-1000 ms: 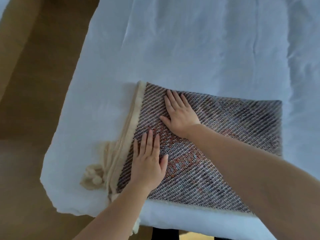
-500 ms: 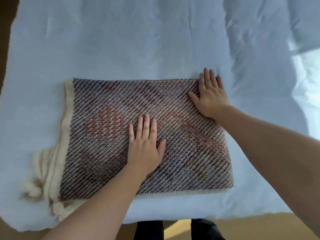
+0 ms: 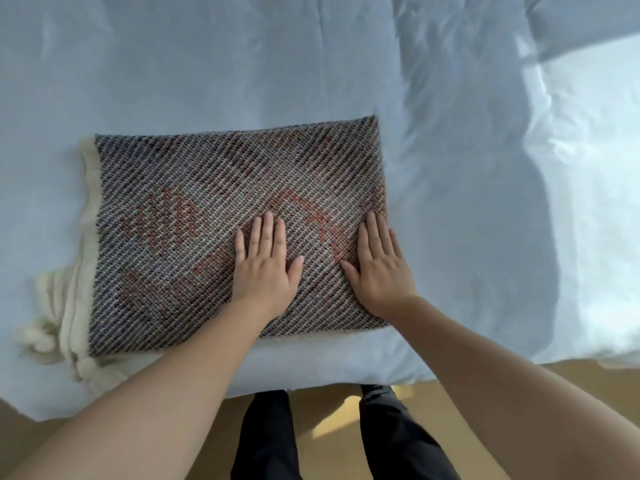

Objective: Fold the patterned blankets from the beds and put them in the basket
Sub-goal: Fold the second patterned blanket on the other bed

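A patterned blanket (image 3: 194, 209), woven in dark diagonal stripes with reddish patches, lies folded into a rectangle on the white bed (image 3: 242, 64). Its cream edging and tassels (image 3: 52, 317) hang out at the left side. My left hand (image 3: 265, 268) rests flat, palm down, on the blanket's middle near the front edge. My right hand (image 3: 379, 268) presses flat on the blanket's right end, fingers together and pointing away from me. Neither hand grips anything. No basket is in view.
The bed's front edge (image 3: 311, 372) runs just below the blanket, with wooden floor (image 3: 519, 375) beyond it. My dark trouser legs (image 3: 270, 441) stand against the bed. Sunlight falls on the bedding (image 3: 588, 168) at the right.
My right hand has slid from the blanket's far right corner toward me to the near right end. My left hand stays flat on the middle. The view has shifted slightly.
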Demonstrator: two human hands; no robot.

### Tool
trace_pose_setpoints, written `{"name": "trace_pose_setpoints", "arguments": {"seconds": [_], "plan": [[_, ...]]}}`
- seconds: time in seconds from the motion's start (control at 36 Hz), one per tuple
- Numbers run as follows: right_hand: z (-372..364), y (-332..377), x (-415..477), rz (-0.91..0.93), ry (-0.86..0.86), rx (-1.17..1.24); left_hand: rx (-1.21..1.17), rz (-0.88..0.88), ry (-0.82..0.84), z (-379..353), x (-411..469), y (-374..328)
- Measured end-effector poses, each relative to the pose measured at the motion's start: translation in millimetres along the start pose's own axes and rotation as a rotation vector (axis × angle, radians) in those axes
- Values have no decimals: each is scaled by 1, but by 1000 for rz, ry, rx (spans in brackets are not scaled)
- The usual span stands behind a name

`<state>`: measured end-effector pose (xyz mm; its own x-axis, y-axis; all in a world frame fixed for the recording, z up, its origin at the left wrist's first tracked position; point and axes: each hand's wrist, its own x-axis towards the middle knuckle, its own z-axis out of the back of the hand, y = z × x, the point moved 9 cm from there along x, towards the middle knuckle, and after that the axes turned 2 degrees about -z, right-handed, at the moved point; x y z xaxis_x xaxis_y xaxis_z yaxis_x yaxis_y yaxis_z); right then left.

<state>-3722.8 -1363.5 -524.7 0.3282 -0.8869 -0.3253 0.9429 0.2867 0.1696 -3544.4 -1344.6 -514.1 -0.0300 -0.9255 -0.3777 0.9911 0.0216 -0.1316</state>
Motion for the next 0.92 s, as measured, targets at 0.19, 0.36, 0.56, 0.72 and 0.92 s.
{"name": "trace_pose_setpoints", "arguments": {"seconds": [0.19, 0.36, 0.56, 0.72, 0.92], "plan": [[-21, -4, -43, 27, 23, 42, -6, -30, 7, -12, -19, -19], [14, -27, -17, 33, -32, 296, -27, -107, 16, -17, -23, -56], [92, -64, 94, -115, -89, 494, -60, -167, -43, -24, -12, -125], [103, -53, 144, -88, -10, 595, -132, -82, -35, -22, 6, -161], [122, -31, 155, -11, 69, 615, -135, 78, 94, -11, 12, -172]]}}
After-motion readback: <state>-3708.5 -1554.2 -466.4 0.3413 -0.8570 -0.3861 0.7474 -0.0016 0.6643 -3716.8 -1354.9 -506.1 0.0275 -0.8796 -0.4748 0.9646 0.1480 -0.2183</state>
